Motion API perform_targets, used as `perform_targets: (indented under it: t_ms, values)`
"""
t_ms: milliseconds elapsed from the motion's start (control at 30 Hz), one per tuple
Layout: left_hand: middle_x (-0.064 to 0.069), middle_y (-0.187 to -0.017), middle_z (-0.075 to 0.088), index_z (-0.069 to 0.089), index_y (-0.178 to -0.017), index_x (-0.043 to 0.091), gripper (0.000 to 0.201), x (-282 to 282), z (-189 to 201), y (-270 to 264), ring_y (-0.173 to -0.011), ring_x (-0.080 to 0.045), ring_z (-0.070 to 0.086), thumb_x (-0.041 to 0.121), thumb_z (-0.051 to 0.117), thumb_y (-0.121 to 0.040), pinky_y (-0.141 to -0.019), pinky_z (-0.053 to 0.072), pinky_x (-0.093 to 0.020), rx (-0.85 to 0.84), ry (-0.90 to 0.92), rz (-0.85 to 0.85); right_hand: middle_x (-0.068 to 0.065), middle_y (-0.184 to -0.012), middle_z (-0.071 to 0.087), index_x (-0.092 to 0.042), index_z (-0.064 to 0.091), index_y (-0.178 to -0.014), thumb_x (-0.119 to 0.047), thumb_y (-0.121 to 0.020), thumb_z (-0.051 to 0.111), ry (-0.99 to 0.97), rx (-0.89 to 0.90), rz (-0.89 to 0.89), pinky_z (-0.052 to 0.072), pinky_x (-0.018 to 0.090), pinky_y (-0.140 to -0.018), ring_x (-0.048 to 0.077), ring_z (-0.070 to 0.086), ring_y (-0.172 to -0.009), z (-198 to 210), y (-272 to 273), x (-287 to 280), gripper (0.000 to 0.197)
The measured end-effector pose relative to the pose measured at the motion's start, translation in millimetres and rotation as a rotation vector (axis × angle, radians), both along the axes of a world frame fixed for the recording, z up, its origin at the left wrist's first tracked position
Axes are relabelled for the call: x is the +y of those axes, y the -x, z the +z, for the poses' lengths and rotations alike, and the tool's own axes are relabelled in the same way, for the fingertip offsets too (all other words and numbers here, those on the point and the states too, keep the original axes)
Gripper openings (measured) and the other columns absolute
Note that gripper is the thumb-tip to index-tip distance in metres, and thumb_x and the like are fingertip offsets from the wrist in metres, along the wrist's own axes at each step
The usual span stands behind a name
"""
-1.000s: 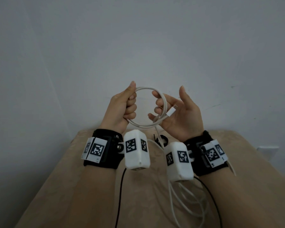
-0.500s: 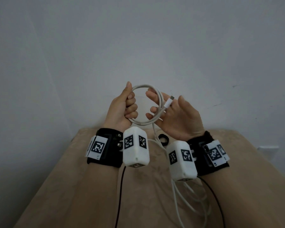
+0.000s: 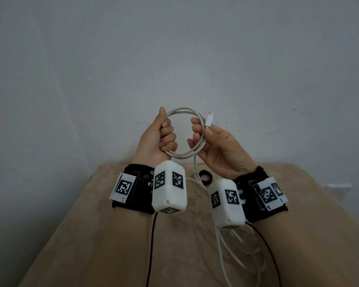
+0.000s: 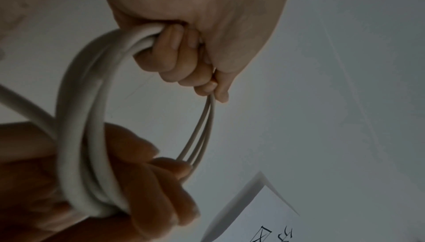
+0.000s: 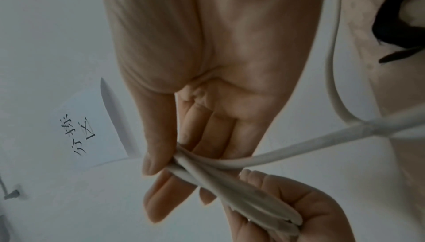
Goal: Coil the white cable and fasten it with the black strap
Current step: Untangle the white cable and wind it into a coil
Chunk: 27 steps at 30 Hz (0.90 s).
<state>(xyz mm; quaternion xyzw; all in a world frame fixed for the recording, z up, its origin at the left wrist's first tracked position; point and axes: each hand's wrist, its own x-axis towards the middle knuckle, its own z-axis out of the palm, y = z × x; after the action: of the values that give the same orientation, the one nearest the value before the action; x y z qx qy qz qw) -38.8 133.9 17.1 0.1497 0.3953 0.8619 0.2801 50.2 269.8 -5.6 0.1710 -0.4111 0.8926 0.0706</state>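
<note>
Two hands hold the white cable (image 3: pixel 184 134) as a round coil above the beige table (image 3: pixel 116 235). We see the left hand (image 3: pixel 155 139) fisted around the coil's left side, fingers curled over several strands. Our right hand (image 3: pixel 218 148) pinches the coil's right side between thumb and fingers; the connector (image 3: pixel 209 120) sticks upward just past the thumb. From the coil's lower edge, the uncoiled remainder drops to the table and trails toward us. We find the black strap (image 3: pixel 205 176) lying on the table below the hands, beside the hanging strand. On the wall, the wrist views show a paper sign (image 5: pixel 92 127) with handwritten characters.
</note>
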Motion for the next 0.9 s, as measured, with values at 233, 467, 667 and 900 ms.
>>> perform_targets:
  t_ms: [233, 467, 667, 900]
  values:
    - [0.009, -0.041, 0.024, 0.038, -0.062, 0.018, 0.042, -8, 0, 4, -0.028, -0.004, 0.021, 0.042, 0.046, -0.096, -0.030, 0.018, -0.013, 0.049, 0.078, -0.056, 0.003, -0.087, 0.074, -0.006, 0.076, -0.089, -0.011, -0.077, 0.056, -0.040, -0.122, -0.131, 0.057, 0.024, -0.072, 0.009, 0.069, -0.069, 3, -3, 5, 0.023]
    - [0.009, -0.040, 0.025, 0.041, -0.067, 0.016, 0.039, -9, -2, 6, -0.026, -0.003, 0.021, 0.037, 0.038, -0.100, -0.029, 0.014, -0.014, 0.046, 0.044, -0.131, 0.004, -0.089, 0.075, -0.007, 0.077, -0.086, -0.010, -0.079, 0.054, -0.054, -0.156, -0.154, 0.057, 0.024, -0.070, 0.009, 0.069, -0.069, 3, -3, 6, 0.024]
    - [0.009, -0.040, 0.026, 0.041, -0.068, 0.015, 0.038, -10, -2, 5, -0.026, -0.003, 0.022, 0.035, 0.034, -0.101, -0.031, 0.012, -0.015, 0.062, 0.026, -0.182, 0.003, -0.083, 0.072, -0.004, 0.073, -0.093, -0.010, -0.082, 0.053, -0.008, -0.136, -0.141, 0.057, 0.024, -0.071, 0.009, 0.066, -0.063, 3, -4, 7, 0.024]
    - [0.004, -0.048, 0.044, 0.056, -0.076, 0.010, 0.034, -14, -1, 3, -0.039, -0.009, 0.040, 0.033, 0.042, -0.097, -0.042, 0.035, -0.019, 0.254, 0.361, -0.040, 0.005, -0.083, 0.073, -0.001, 0.069, -0.098, -0.009, -0.080, 0.054, -0.166, -0.187, -0.108, 0.057, 0.025, -0.069, 0.010, 0.066, -0.064, 5, -7, 12, 0.024]
